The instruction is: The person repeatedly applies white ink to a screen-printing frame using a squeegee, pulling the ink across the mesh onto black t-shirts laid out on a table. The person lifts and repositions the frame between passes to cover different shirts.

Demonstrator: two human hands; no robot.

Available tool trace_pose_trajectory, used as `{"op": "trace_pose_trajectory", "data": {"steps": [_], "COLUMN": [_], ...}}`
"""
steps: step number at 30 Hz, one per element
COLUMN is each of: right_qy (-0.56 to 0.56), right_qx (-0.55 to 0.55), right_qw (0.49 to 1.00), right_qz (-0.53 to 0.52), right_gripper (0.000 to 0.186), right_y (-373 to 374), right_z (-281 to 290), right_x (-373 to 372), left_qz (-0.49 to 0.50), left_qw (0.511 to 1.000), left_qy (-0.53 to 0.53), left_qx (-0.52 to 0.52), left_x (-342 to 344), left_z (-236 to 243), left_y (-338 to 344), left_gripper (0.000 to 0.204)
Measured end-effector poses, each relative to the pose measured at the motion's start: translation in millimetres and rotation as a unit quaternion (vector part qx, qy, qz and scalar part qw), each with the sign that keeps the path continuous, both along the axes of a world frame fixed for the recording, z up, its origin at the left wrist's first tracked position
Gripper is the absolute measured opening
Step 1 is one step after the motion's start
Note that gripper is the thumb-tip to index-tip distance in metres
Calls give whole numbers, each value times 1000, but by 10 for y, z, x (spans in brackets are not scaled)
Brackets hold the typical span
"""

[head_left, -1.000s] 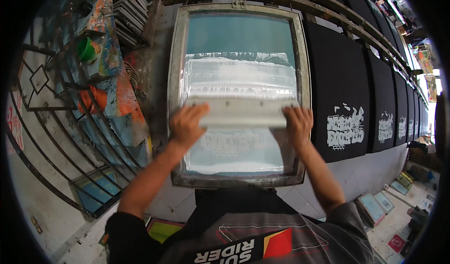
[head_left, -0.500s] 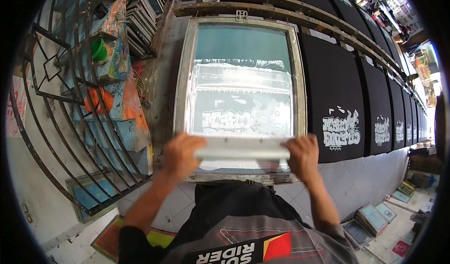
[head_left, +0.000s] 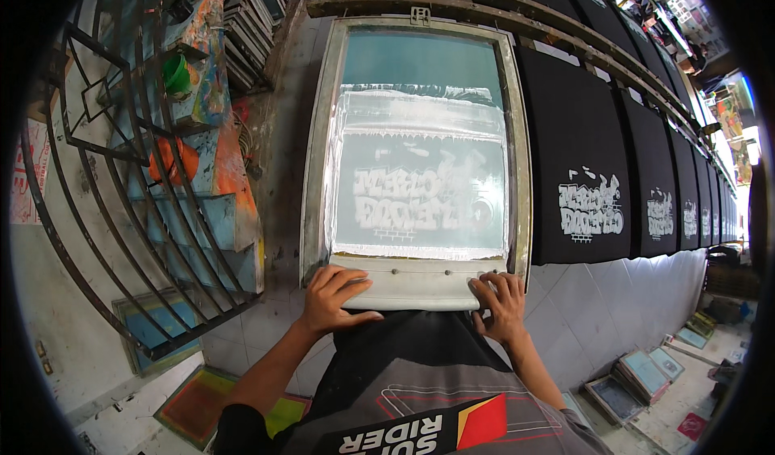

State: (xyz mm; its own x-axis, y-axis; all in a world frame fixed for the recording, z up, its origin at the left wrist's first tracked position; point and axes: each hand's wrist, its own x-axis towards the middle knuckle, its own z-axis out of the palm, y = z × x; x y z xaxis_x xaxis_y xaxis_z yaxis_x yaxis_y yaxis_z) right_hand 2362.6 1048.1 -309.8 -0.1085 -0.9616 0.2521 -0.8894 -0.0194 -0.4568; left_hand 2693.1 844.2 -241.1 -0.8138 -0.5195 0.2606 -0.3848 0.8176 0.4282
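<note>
Both hands grip a long pale squeegee [head_left: 413,285] that lies across the near end of a printing screen [head_left: 420,156]. The left hand [head_left: 333,297] closes over the squeegee's left end, fingers on top; the right hand [head_left: 500,301] closes over its right end. The screen, in a worn metal frame [head_left: 313,172], shows a white graffiti design and white ink smeared across its mesh. To the right, black shirts [head_left: 585,156] with the same white print lie in a row running far right. A metal rack [head_left: 121,172] stands at the left.
</note>
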Motion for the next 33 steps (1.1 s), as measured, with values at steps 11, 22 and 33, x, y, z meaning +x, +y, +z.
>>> {"op": "trace_pose_trajectory", "data": {"steps": [11,22,33], "right_qy": [-231,-443,-458], "right_qx": [-10,115,-20], "right_qw": [887,808,792], "right_qz": [-399,-370,-403], "right_gripper": [48,77,75], "right_y": [-21,-202,-696], "right_z": [-418,-82,-255], "right_x": [-222,-528,-688], "left_qz": [484,500,495], "left_qw": [851,812,809], "left_qy": [39,9,95], "left_qx": [200,300,302], "left_x": [483,343,21], "left_z": [-530,-197,-189], "left_y": [-282,-391,-700], "left_gripper": [65,78,79]}}
